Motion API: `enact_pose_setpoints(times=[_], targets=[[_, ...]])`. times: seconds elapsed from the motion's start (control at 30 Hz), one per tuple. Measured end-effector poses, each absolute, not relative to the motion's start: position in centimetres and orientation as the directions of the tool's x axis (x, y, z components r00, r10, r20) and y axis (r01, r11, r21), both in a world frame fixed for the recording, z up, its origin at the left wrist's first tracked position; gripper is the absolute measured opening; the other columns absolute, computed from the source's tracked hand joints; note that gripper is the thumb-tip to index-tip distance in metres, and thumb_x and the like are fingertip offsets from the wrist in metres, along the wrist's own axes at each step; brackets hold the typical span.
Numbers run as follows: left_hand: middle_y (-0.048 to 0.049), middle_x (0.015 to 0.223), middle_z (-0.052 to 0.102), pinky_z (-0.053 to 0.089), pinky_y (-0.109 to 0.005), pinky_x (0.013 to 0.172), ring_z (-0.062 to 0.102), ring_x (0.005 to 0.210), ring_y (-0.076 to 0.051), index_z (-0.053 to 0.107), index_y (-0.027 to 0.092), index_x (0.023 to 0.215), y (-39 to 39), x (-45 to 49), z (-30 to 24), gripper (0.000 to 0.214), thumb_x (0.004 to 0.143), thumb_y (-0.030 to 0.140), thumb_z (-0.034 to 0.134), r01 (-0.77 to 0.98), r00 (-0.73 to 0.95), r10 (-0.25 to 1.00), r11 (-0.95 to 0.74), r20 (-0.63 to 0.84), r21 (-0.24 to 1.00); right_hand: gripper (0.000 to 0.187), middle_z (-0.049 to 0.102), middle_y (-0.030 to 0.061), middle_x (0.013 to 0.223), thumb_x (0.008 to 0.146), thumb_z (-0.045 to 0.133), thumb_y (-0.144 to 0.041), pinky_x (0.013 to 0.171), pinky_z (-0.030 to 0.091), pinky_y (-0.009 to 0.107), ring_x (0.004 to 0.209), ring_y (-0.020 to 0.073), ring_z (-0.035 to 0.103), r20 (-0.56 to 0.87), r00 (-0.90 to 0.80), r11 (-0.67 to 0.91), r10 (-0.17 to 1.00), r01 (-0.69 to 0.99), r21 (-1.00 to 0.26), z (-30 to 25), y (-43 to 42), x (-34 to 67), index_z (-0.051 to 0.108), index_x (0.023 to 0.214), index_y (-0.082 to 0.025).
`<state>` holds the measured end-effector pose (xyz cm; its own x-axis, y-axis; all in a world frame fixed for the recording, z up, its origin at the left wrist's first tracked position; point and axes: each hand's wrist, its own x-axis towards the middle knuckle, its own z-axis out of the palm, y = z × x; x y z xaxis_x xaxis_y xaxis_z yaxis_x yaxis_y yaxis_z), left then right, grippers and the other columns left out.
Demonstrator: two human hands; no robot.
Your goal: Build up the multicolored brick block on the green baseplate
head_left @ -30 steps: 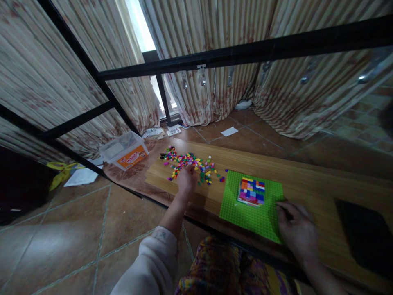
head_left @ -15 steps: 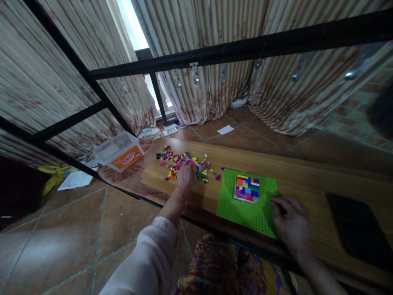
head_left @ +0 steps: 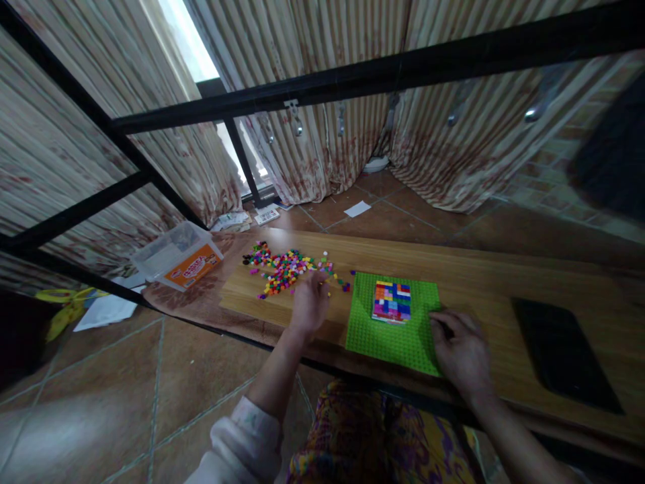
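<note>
Bricks [head_left: 286, 270] left of board [head_left: 393, 353], bare wood [head_left: 428, 263] beyond.
Left hand [head_left: 310, 304] hides some; right hand [head_left: 462, 348] at edge; can't tell grips.

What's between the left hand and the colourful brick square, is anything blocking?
Nothing tall shows in the way. Between the left hand and the colourful brick square lie a few loose bricks, some wooden tabletop and part of the green board.

We count two hands [head_left: 309, 306], one green baseplate [head_left: 388, 349], one multicoloured brick block [head_left: 392, 301], one clear plastic box [head_left: 176, 255], one flat black object [head_left: 564, 353], one desk [head_left: 484, 272], and loose bricks [head_left: 286, 270] beyond our counting.
</note>
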<state>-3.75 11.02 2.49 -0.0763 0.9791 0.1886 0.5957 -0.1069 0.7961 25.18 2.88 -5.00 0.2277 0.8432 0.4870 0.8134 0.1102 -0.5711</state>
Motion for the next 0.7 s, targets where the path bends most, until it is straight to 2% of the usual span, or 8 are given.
enact_pose_setpoints(times=[0.1, 0.27, 0.37, 0.5, 0.7], targets=[[-0.002, 0.081, 0.069, 0.048, -0.024, 0.074, 0.063, 0.075, -0.015, 0.067, 0.019, 0.085, 8.7, -1.5, 2.5, 0.01, 0.08, 0.015, 0.06, 0.328, -0.019, 0.994, -0.098, 0.11, 0.94, 0.028, 0.066, 0.0094, 0.094, 0.089, 0.05, -0.039, 0.085, 0.049, 0.042, 0.09, 0.025, 0.061, 0.485, 0.226, 0.105, 0.845, 0.819, -0.564, -5.0, 2.9, 25.2, 0.071, 0.091, -0.021], [-0.0016, 0.079, 0.068, 0.049, -0.025, 0.075, 0.063, 0.074, -0.014, 0.068, 0.019, 0.083, 6.4, 0.9, 1.7, 0.008, 0.075, 0.015, 0.065, 0.102, 0.001, 1.0, 0.003, -0.003, 0.995, 0.027, 0.067, 0.0092, 0.094, 0.089, 0.05, -0.038, 0.085, 0.048, 0.042, 0.09, 0.0247, 0.061, 0.494, 0.229, 0.117, 0.839, 0.811, -0.574, -5.1, 3.0, 25.2, 0.071, 0.091, -0.021], [-0.003, 0.084, 0.069, 0.05, -0.026, 0.078, 0.065, 0.079, -0.016, 0.068, 0.019, 0.087, 6.1, 1.5, 1.3, 0.011, 0.077, 0.015, 0.064, 0.123, 0.019, 1.0, -0.022, 0.02, 0.992, 0.028, 0.067, 0.0095, 0.094, 0.089, 0.05, -0.039, 0.085, 0.048, 0.042, 0.09, 0.0248, 0.061, 0.496, 0.232, 0.113, 0.837, 0.813, -0.572, -5.2, 3.0, 25.2, 0.071, 0.091, -0.02], [-0.0051, 0.091, 0.07, 0.051, -0.029, 0.081, 0.066, 0.087, -0.018, 0.069, 0.02, 0.094, 5.6, 2.1, 1.7, 0.017, 0.082, 0.013, 0.06, 0.236, 0.055, 0.992, -0.127, 0.117, 0.963, 0.028, 0.067, 0.0095, 0.094, 0.089, 0.051, -0.039, 0.085, 0.048, 0.041, 0.089, 0.0243, 0.061, 0.488, 0.239, 0.108, 0.839, 0.806, -0.582, -5.3, 3.1, 25.3, 0.071, 0.091, -0.019], [-0.0046, 0.087, 0.069, 0.05, -0.03, 0.085, 0.064, 0.086, -0.018, 0.071, 0.023, 0.088, 5.2, 3.3, 3.1, 0.018, 0.084, 0.011, 0.058, 0.398, 0.075, 0.969, -0.246, 0.236, 0.884, 0.028, 0.066, 0.0097, 0.094, 0.089, 0.05, -0.039, 0.083, 0.049, 0.041, 0.09, 0.0249, 0.061, 0.46, 0.25, 0.093, 0.852, 0.792, -0.603, -5.1, 3.0, 25.1, 0.071, 0.092, -0.02]])
